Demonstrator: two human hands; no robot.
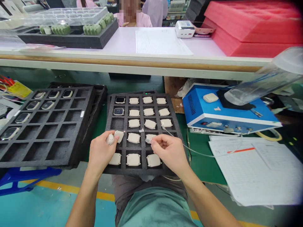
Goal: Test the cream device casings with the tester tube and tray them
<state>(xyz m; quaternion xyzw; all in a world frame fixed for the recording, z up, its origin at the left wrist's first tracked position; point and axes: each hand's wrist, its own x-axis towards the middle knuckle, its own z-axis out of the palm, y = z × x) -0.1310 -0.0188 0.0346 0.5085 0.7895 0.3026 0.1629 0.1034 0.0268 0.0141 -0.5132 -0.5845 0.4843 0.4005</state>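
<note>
A black foam tray (174, 142) with square compartments holds several cream watch cases (133, 137) and, at its upper left, two with dark faces (120, 100). My left hand (102, 151) is over the tray's left column, its fingers closed on a cream case (110, 139); another cream case (119, 136) lies against its fingertips. Over the right part of the tray, my right hand (169, 151) pinches a small pale piece (149, 141) in front of a case in the fourth row. A thin clear tube (199, 154) runs behind that hand to the right.
Another black foam tray (78, 138) with several watches stands left. At right are a blue machine (201, 108) with a clear cylinder (251, 85) and paper sheets (255, 170). A shelf (118, 60) crosses behind, bearing red foam blocks (251, 28). People are beyond it.
</note>
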